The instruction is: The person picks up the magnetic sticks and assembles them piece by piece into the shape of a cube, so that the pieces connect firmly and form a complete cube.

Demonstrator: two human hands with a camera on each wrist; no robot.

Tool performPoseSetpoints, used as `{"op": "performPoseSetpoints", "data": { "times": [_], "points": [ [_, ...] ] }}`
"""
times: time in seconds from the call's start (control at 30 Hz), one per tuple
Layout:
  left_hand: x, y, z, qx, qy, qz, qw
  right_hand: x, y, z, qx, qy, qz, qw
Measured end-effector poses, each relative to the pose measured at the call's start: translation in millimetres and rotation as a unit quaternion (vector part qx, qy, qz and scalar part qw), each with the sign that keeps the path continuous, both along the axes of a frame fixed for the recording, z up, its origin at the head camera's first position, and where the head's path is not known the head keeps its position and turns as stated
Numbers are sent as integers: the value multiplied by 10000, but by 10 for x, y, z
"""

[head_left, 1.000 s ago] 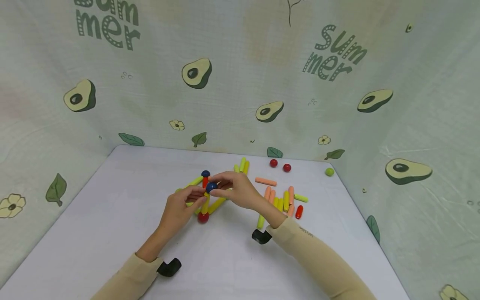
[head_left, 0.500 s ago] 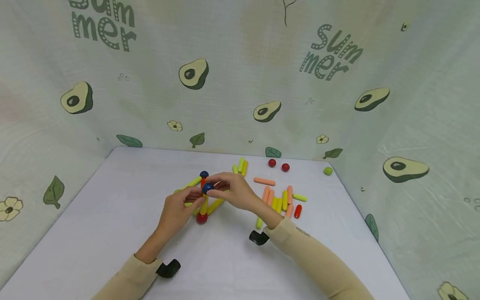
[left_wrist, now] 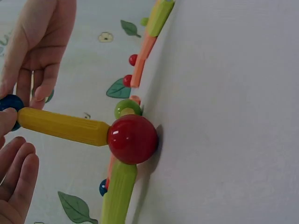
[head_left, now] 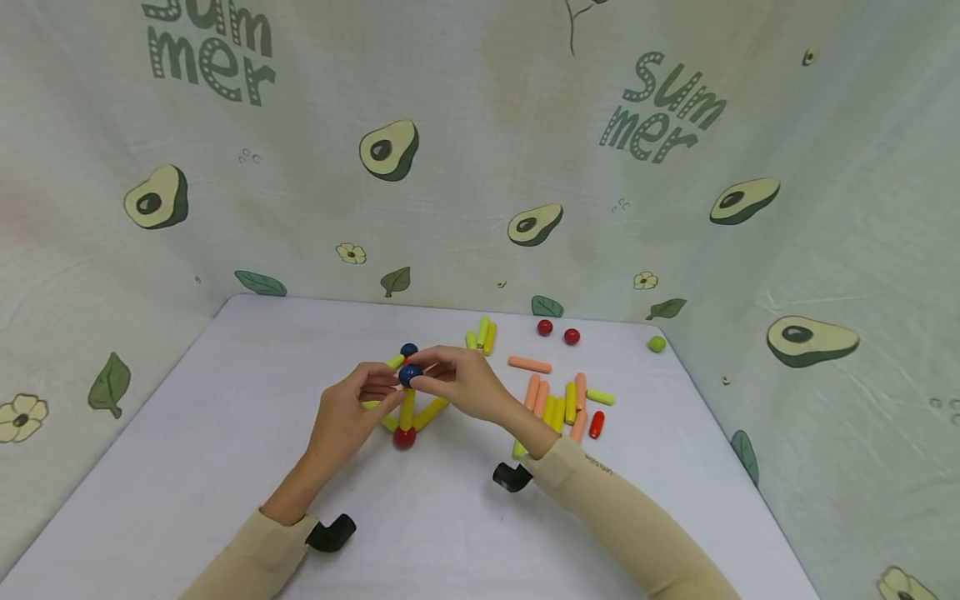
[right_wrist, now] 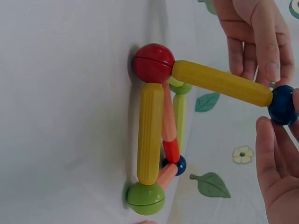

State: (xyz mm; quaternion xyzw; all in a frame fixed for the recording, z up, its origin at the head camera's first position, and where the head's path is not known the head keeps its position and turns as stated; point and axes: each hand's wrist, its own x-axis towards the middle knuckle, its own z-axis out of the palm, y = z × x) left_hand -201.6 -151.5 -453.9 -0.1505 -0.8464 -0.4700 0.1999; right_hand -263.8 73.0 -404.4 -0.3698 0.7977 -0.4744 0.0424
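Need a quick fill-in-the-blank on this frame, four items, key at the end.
1. The pinched ball in the right hand is ____.
2. The raised yellow stick joins it to the lower ball, coloured ____.
3. The corner ball, far right, is ____.
4. The head view shows ____ loose red balls.

Missing words: blue; red; green; two

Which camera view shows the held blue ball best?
The right wrist view: the blue ball appears large there, mostly visible. The left wrist view shows less, cut by the picture's edge; the head view shows it small.
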Motion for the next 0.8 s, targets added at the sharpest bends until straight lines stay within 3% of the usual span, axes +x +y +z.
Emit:
{"op": "performPoseSetpoints", "data": {
  "times": [0.23, 0.53, 0.67, 0.8],
  "points": [
    [-31, -52, 140, -416, 438, -209, 9980, 13, -10, -4, -123, -233, -107, 9996],
    [-36, -46, 197, -633, 463, -390, 9962, -16, 95, 16, 191, 52, 115, 9997],
    [-51, -61, 207, -784, 446, -447, 9949, -108, 306, 41, 543, 167, -178, 9982],
    [-54, -96, 221, -896, 437, -333, 9945, -328, 603, 29, 972, 221, -722, 9924]
  ]
}}
